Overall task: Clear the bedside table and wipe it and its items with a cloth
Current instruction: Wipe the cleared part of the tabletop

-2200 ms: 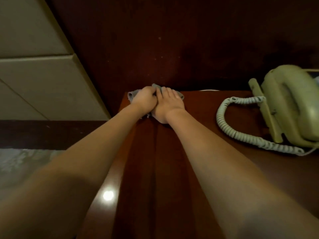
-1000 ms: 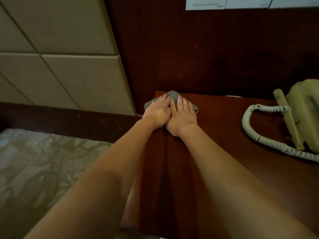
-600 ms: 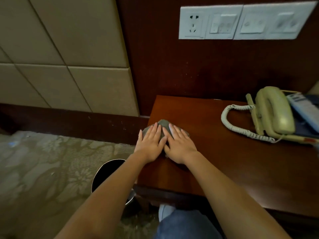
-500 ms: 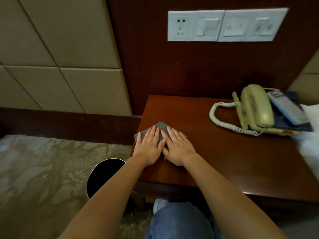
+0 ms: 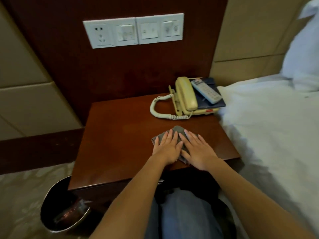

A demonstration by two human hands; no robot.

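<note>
Left hand (image 5: pixel 166 150) and right hand (image 5: pixel 199 152) press the cloth (image 5: pixel 178 129), in front of the telephone (image 5: pixel 186 95), with fingers (image 5: pixel 189 135) straight and flat, likely spreading pressure across the bench (image 5: pixel 117 135).

left hand (image 5: pixel 167 149): flat, fingers straight, palm down | right hand (image 5: pixel 198 150): same, just beside | forearms extended

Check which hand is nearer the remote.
Right. The right hand lies flat on the cloth, nearly straight in front of the remote; the left hand lies beside it, further left.
</note>
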